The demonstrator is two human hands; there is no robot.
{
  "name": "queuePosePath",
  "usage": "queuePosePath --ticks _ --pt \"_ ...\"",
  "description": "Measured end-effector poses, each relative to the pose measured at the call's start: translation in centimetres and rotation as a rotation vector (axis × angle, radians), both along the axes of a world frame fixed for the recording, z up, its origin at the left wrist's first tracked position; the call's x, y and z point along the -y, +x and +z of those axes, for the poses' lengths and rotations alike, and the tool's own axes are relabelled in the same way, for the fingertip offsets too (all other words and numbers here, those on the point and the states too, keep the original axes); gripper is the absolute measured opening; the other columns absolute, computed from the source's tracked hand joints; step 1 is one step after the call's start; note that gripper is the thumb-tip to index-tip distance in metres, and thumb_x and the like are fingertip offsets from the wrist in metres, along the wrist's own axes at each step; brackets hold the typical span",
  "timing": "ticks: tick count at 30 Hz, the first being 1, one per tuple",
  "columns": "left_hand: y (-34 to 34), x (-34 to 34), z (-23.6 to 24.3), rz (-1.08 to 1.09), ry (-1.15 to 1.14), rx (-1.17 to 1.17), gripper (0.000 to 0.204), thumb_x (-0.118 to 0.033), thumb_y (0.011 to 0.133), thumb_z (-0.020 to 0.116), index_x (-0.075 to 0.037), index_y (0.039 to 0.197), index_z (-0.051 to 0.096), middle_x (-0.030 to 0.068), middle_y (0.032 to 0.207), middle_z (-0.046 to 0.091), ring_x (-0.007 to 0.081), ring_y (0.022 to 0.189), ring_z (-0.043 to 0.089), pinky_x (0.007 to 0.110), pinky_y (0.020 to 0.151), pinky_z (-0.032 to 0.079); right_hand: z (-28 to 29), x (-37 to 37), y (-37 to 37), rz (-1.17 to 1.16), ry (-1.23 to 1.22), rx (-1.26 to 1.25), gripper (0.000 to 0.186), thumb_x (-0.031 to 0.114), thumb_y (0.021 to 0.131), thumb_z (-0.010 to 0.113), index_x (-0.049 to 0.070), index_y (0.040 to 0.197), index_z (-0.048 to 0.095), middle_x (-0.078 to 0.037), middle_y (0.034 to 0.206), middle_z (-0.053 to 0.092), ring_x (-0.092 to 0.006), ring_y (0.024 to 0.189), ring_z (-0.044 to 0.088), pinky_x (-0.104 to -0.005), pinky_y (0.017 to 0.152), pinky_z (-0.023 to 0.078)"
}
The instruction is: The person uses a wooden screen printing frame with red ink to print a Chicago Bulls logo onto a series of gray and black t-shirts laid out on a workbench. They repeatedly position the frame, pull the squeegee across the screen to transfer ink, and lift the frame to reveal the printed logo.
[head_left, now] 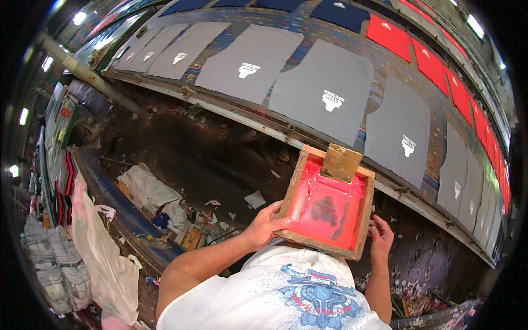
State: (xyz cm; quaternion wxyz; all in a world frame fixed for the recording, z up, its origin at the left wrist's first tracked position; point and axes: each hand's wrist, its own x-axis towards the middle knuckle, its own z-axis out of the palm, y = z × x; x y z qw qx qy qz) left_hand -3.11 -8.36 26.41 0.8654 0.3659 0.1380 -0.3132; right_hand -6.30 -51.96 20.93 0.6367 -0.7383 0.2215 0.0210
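Note:
A wooden screen-printing frame [366, 223] with red ink inside is tilted in front of my body. A dark printed shape shows in the middle of its mesh. My left hand [266, 226] grips the frame's left side, the thumb over the rim and the other fingers hidden beneath. Close beside the frame's right side is my right hand [380, 239], its fingers loosely bent and apart; I cannot tell whether it touches the wood. A flat, ink-stained squeegee [341, 163] leans at the far end of the frame and sticks up over the rim.
Beyond a metal rail [242, 116] runs a long table with grey fabric pieces [324, 77] bearing white prints. Red pieces [388, 37] lie farther right. Scraps and a crumpled cloth [146, 187] litter the floor at left, near a white sheet [104, 247] and folded garments [58, 264].

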Motion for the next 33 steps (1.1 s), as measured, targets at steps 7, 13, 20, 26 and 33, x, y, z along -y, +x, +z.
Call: queuePosePath --ticks 7,13,20,26,33 --pt "-1.4 -5.0 2.5 0.151 -0.114 0.127 0.069 -0.013 0.111 0.075 0.002 0.17 0.043 0.0171 0.157 0.067 0.0279 0.141 0.071 0.046 0.119 0.06 9.0 -6.0 6.5 0.08 -0.24 0.623 0.015 -0.006 0.105 0.07 0.003 0.116 0.074 -0.008 0.111 0.078 -0.0165 0.095 0.075 -0.0343 0.088 0.062" --pt "-1.8 -9.9 3.4 0.372 -0.022 0.212 0.063 -0.016 0.111 0.074 0.003 0.165 0.046 0.0178 0.149 0.071 0.0303 0.128 0.078 0.052 0.102 0.07 25.8 -17.4 10.6 0.516 -1.053 1.392 0.043 -0.002 0.087 0.095 0.011 0.098 0.056 -0.006 0.087 0.067 -0.0303 0.086 0.074 -0.0459 0.077 0.063" --pt "-1.2 -13.0 4.1 0.494 0.017 0.249 0.06 -0.021 0.112 0.071 0.003 0.163 0.048 0.0176 0.143 0.072 0.0301 0.121 0.08 0.051 0.091 0.074 37.4 -28.3 7.3 0.575 -1.309 1.569 0.041 -0.005 0.099 0.083 0.012 0.12 0.052 -0.01 0.11 0.066 -0.0333 0.096 0.075 -0.0543 0.079 0.063" --pt "0.6 -14.3 3.9 0.654 0.058 0.247 0.065 -0.023 0.11 0.074 0.004 0.163 0.049 0.0163 0.145 0.071 0.0258 0.125 0.077 0.044 0.099 0.069 39.6 -30.7 15.8 0.704 -1.351 2.193 0.024 0.012 0.112 0.075 0.008 0.114 0.052 -0.006 0.107 0.064 -0.0225 0.097 0.074 -0.0361 0.073 0.066" --pt "2.9 -17.0 4.3 0.858 0.113 0.182 0.071 -0.021 0.106 0.076 0.005 0.166 0.049 0.015 0.152 0.069 0.0256 0.138 0.069 0.043 0.116 0.057 37.0 -34.0 23.7 0.791 -0.909 2.142 0.025 0.009 0.105 0.082 0.008 0.104 0.057 -0.006 0.102 0.066 -0.0236 0.092 0.073 -0.0375 0.071 0.063"
